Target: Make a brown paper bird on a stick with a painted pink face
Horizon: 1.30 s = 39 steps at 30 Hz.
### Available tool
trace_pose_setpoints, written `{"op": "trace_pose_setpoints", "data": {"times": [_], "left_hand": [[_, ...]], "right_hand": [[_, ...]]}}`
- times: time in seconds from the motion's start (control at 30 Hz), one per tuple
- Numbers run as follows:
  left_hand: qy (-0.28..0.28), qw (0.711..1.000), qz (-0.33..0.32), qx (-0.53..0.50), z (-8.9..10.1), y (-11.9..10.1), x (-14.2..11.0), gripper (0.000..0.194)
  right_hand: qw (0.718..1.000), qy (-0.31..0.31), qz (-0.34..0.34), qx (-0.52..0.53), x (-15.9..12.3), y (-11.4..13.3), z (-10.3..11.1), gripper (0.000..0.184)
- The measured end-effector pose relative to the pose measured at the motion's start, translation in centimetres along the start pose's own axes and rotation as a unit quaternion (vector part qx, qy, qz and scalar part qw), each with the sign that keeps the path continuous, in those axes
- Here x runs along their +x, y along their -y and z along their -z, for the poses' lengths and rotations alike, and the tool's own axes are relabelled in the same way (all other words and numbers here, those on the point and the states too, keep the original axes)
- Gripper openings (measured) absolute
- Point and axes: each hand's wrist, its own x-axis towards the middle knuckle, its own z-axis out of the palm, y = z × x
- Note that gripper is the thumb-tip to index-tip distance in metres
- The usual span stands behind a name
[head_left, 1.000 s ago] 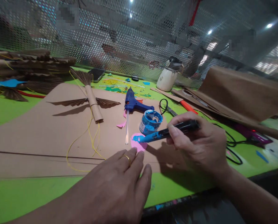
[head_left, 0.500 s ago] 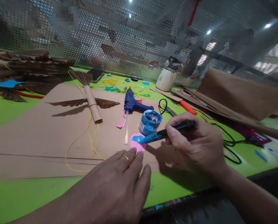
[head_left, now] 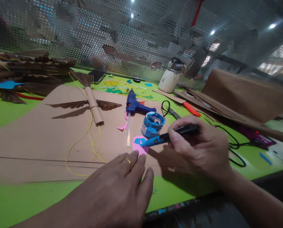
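Observation:
My right hand (head_left: 200,148) grips a black marker pen (head_left: 179,133) whose front end is coated in blue paint. Its tip touches a small pink paper piece (head_left: 138,149), where a patch of wet-looking blue paint shows. My left hand (head_left: 122,183), with a ring on one finger, lies flat with fingers stretched out, and its fingertips press the pink piece's near edge. Just behind the pen stands an uncapped jar of blue paint (head_left: 152,128). A blue glue gun (head_left: 136,104) with a clear glue stick lies beyond, on the brown paper sheet (head_left: 48,142).
A rolled-paper bird (head_left: 94,106) with pleated wings and yellow string lies left. More paper birds (head_left: 32,72) are piled at far left. Scissors (head_left: 173,111), a white bottle (head_left: 171,77), a phone (head_left: 97,76) and folded brown paper (head_left: 245,91) surround the work. Black cable (head_left: 236,145) loops at right.
The marker pen's tip has shifted slightly right on the pink paper, with the right hand. My left hand stays in place.

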Motion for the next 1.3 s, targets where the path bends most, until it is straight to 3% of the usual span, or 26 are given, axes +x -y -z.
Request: {"op": "trace_pose_setpoints", "data": {"times": [1.3], "left_hand": [[-0.037,0.999,0.005,0.017,-0.51,-0.2,-0.7,0.034]], "right_hand": [[0.999,-0.006,-0.018,0.036,-0.03,-0.33,-0.24,0.003]]}}
